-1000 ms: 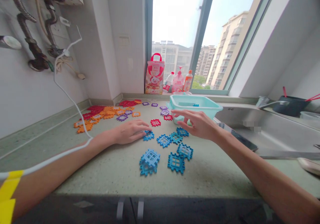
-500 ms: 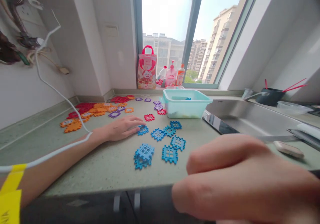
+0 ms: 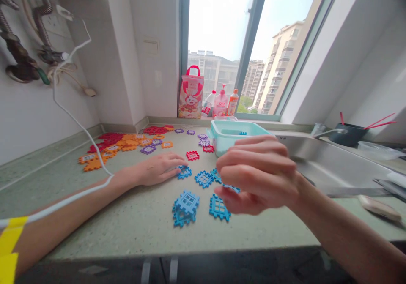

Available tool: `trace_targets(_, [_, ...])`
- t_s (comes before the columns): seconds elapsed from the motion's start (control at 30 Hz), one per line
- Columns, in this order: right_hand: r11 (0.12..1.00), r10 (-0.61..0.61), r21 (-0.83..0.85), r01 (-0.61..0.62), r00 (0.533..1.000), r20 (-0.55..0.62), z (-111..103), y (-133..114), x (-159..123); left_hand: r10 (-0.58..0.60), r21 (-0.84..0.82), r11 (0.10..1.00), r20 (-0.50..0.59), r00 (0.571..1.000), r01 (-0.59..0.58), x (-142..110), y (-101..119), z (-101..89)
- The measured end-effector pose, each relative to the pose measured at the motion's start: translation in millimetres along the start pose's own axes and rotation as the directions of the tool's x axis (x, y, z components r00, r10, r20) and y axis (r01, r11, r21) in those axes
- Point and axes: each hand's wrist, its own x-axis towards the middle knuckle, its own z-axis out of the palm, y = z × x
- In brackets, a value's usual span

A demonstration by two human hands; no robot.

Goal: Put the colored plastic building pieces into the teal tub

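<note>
My left hand [image 3: 161, 168] lies low on the counter, fingers stretched out. Its fingertips touch a blue notched plastic tile [image 3: 184, 172] with a window-like middle. In the air over other blue tiles is my right hand [image 3: 258, 174], fingers curled in; whatever they hold, if anything, is hidden. Beneath and beside it are a blue tile [image 3: 204, 179] and a larger blue tile [image 3: 219, 208] partly covered by the hand. Nearer the front edge, a light blue tile [image 3: 187, 202] rests on another blue one. A red tile [image 3: 192, 155] lies beyond my left fingertips.
A mint-green plastic tub [image 3: 218, 138] stands behind my right hand, left of the steel sink [image 3: 317, 165]. Orange tiles [image 3: 127, 142], red tiles [image 3: 109, 141] and purple tiles [image 3: 148, 149] spread at the back left. A white cable [image 3: 74, 121] crosses my left forearm.
My right hand has moved forward and left, away from the camera, to above the blue tiles, its fingers still curled. My left hand stays by the same tile. The view has shifted slightly.
</note>
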Motion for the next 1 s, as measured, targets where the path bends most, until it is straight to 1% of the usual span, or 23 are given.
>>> trace_targets(0.03, [0.998,-0.055,-0.027,0.057,0.996,0.066,12,19,5,0.003,0.005,1.0,-0.015,1.0,-0.003,0,0,0.4])
trace_targets(0.07, [0.996,-0.05,-0.069,0.061,0.988,0.145,25,38,6,0.011,0.008,1.0,-0.037,0.999,-0.01,0,-1,0.6])
trace_targets(0.13, [0.994,0.019,-0.11,0.009,0.968,0.249,51,70,-2,0.038,0.012,0.999,-0.094,0.995,-0.037,1,-1,0.2])
trace_targets(0.2, [0.996,0.074,-0.077,-0.05,0.933,0.353,70,88,-17,0.091,0.016,0.996,-0.143,0.986,-0.089,2,-1,-1.2])
trace_targets(0.27, [0.991,0.124,-0.006,-0.133,0.904,0.409,80,94,-30,0.145,0.019,0.989,-0.168,0.975,-0.144,2,0,-2.9])
trace_targets(0.37, [0.965,0.151,0.13,-0.23,0.884,0.443,77,91,-33,0.175,0.017,0.985,-0.177,0.969,-0.175,2,4,-4.1])
trace_targets(0.43, [0.94,0.157,0.201,-0.275,0.874,0.46,71,90,-30,0.158,0.023,0.987,-0.159,0.975,-0.157,1,6,-3.3])
trace_targets(0.5, [0.92,0.18,0.222,-0.324,0.85,0.495,67,93,-28,0.1,0.048,0.994,-0.144,0.985,-0.094,0,6,-1.6])
trace_targets(0.57, [0.905,0.207,0.206,-0.373,0.808,0.552,66,100,-29,0.005,0.08,0.997,-0.136,0.991,0.006,-1,5,0.3])
trace_targets(0.63, [0.889,0.209,0.205,-0.409,0.762,0.613,66,106,-32,-0.092,0.095,0.99,-0.14,0.986,0.106,-2,3,1.9])
trace_targets(0.73, [0.868,0.199,0.218,-0.447,0.714,0.671,65,110,-35,-0.181,0.06,0.979,-0.153,0.971,0.192,-2,2,3.5])
trace_targets(0.8, [0.859,0.2,0.22,-0.463,0.698,0.687,65,110,-35,-0.211,0.03,0.975,-0.167,0.963,0.219,-2,2,4.3])
trace_targets(0.9, [0.85,0.196,0.229,-0.475,0.688,0.699,63,109,-34,-0.231,0.007,0.972,-0.185,0.955,0.236,-1,4,5.5])
trace_targets(1.0, [0.835,0.198,0.237,-0.497,0.672,0.713,62,108,-33,-0.197,0.0,0.979,-0.227,0.954,0.202,0,5,6.3])
